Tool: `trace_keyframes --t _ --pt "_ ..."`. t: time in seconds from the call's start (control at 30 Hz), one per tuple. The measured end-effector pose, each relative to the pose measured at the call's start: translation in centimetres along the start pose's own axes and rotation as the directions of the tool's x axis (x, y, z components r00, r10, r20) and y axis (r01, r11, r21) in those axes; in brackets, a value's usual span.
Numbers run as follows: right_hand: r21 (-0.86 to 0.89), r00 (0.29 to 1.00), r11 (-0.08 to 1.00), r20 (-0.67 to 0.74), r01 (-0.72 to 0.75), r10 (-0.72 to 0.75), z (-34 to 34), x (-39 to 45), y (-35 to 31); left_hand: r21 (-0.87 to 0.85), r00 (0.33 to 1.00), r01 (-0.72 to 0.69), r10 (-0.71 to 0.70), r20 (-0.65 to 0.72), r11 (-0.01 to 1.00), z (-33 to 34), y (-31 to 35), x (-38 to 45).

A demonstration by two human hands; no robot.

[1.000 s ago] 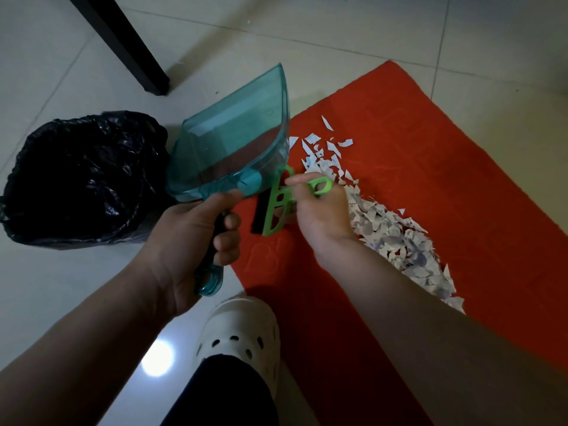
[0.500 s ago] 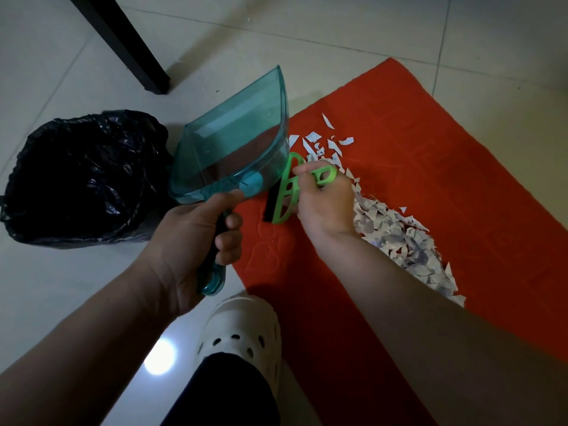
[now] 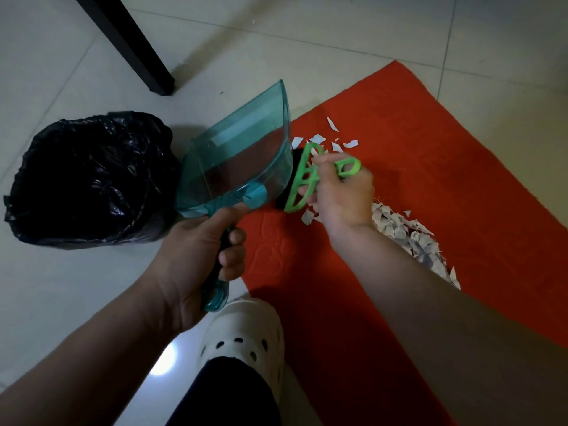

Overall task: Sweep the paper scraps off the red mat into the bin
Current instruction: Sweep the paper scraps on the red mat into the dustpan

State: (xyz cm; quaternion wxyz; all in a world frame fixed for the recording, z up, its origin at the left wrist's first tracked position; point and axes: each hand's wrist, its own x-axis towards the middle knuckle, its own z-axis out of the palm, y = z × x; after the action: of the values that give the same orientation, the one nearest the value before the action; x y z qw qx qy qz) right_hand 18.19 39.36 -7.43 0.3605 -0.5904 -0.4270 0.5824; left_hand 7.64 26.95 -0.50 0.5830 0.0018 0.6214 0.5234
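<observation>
Your left hand [image 3: 196, 262] grips the teal dustpan [image 3: 239, 167] handle; its lip sits tilted off the red mat [image 3: 461, 167], so swept scraps may slide under. Your right hand [image 3: 341, 192] grips the green brush [image 3: 307, 179]. Paper scraps [image 3: 405, 235] lie mostly behind your right hand, 1 bin [image 3: 89, 179] left of the dustpan.

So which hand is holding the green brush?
The right hand grips the green brush over the paper scraps. The left hand holds the teal dustpan by its handle instead.
</observation>
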Motion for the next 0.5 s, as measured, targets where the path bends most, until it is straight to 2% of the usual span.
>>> trace_keyframes --t 0.17,0.27,0.33,0.5 --pt "-0.007 0.995 0.998 0.087 -0.054 0.055 2.7 1.9 -0.4 0.01 1.0 -0.001 0.001 -0.008 1.0 -0.3 -0.1 0.2" --pt "-0.005 0.986 0.99 0.09 -0.143 0.143 3.3 3.1 -0.6 0.012 1.0 0.001 -0.001 -0.013 1.0 -0.3 -0.3 0.3" --pt "-0.026 0.987 0.987 0.034 -0.158 0.159 3.1 3.6 -0.5 0.019 1.0 -0.002 0.002 -0.014 1.0 -0.2 -0.5 0.4" --pt "-0.118 0.986 0.993 -0.165 -0.02 0.0 1.8 2.8 0.2 0.023 1.0 -0.018 0.018 -0.019 1.0 -0.5 -0.8 0.3"
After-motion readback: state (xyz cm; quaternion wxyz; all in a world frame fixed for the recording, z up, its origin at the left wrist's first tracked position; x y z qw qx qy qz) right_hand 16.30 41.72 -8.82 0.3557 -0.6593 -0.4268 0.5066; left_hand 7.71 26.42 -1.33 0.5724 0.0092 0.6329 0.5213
